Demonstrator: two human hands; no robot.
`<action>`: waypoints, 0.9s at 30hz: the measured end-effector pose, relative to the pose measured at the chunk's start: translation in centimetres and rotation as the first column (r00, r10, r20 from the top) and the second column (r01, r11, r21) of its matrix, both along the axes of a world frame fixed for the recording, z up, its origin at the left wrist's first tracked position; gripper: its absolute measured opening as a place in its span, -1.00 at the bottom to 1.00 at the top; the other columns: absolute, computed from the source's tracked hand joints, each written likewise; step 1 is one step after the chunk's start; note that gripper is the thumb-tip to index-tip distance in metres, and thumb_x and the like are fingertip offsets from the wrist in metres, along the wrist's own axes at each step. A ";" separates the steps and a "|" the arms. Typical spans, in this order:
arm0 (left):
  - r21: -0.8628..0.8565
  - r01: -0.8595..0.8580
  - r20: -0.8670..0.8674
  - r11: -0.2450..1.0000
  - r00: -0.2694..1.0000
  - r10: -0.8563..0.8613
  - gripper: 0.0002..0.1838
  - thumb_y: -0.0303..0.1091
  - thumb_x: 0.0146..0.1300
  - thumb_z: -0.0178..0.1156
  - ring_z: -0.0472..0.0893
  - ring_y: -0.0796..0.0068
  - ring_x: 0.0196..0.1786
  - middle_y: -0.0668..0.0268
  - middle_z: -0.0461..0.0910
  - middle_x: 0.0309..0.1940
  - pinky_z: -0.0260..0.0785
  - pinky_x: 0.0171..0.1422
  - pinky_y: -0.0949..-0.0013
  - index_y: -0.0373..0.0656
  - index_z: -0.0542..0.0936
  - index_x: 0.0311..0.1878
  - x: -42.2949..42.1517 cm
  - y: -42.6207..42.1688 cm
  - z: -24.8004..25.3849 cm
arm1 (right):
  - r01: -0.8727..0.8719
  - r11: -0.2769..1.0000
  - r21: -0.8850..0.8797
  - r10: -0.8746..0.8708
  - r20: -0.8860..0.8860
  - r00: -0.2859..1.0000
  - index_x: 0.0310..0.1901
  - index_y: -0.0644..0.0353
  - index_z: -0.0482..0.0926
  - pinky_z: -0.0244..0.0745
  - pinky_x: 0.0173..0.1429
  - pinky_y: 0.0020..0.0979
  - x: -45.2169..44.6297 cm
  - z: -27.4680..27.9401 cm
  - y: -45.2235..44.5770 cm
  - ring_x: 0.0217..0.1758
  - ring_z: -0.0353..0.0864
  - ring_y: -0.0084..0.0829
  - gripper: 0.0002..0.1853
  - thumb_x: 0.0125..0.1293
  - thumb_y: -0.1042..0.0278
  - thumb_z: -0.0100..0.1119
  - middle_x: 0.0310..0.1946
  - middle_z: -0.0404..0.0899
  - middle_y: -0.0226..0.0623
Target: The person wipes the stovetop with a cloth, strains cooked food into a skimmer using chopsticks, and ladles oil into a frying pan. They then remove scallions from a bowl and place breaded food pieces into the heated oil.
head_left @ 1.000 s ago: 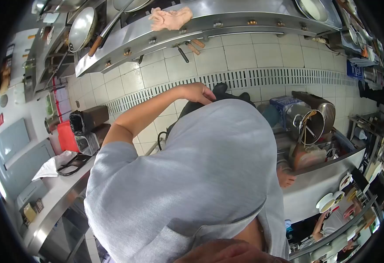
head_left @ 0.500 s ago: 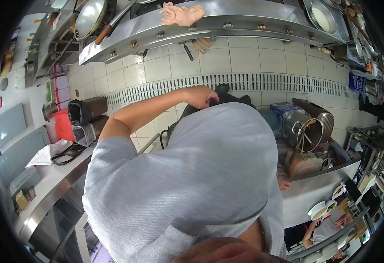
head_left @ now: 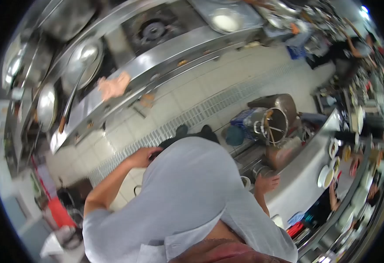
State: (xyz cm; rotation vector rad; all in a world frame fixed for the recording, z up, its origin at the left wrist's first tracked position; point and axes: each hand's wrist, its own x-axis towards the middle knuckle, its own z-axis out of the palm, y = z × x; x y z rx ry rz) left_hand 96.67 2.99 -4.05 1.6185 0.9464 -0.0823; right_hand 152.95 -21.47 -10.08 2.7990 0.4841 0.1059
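On the left, my left hand [head_left: 144, 157] is against the front of my waist, beside the grey shirt [head_left: 187, 171]. Motion blur and dark clothing hide its fingertips, so whether it holds anything is unclear. My right hand [head_left: 268, 183] rests on the steel counter [head_left: 288, 179] at my right side, its fingers apart and nothing in them. Just beyond that hand is a small round metal container [head_left: 261, 170]. Farther along stands a large metal pot [head_left: 274, 126] with utensils inside.
A stove counter [head_left: 174, 48] runs across the top, bearing a pink cloth [head_left: 114, 85], a wok [head_left: 83, 63] and a white bowl [head_left: 226, 21]. A floor grate [head_left: 200, 109] crosses behind it. Another person [head_left: 349, 50] stands at upper right; a red bin [head_left: 61, 212] is at lower left.
The view has swung and tilted to the right, so the stove now slants and more of the right counter shows. My right hand is more visible beside my body. My left hand stays at my waist.
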 end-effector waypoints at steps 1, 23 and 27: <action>-0.068 -0.034 0.049 0.997 0.998 0.038 -0.27 -0.39 0.10 0.46 0.66 0.41 0.07 0.20 0.70 0.07 0.47 0.22 0.33 -0.07 0.46 0.40 -0.5 -0.6 -0.9 | -0.003 1.000 0.023 0.003 -0.008 1.000 0.57 0.29 -0.06 0.12 0.54 0.08 0.2 0.1 -0.2 0.57 0.08 0.10 0.22 0.06 -0.11 0.50 0.52 0.05 0.13; -0.261 -0.117 -0.028 0.958 0.993 0.113 -0.35 -0.43 0.10 0.45 0.64 0.50 0.04 0.31 0.72 0.03 0.47 0.22 0.35 -0.18 0.53 0.32 0.0 0.9 2.6 | 0.079 0.982 0.172 -0.056 -0.136 0.989 0.59 0.28 -0.16 -0.13 0.60 0.19 0.8 1.3 -1.0 0.63 -0.09 0.15 0.26 0.04 -0.09 0.47 0.59 -0.09 0.12; -0.254 -0.086 -0.031 0.963 0.996 0.080 -0.35 -0.44 0.10 0.45 0.64 0.49 0.03 0.30 0.73 0.03 0.48 0.22 0.35 -0.18 0.53 0.32 0.7 1.4 2.1 | 0.097 0.981 0.166 -0.073 -0.145 0.987 0.58 0.29 -0.14 -0.12 0.60 0.19 0.9 1.6 -0.8 0.63 -0.09 0.14 0.23 0.06 -0.08 0.46 0.58 -0.09 0.12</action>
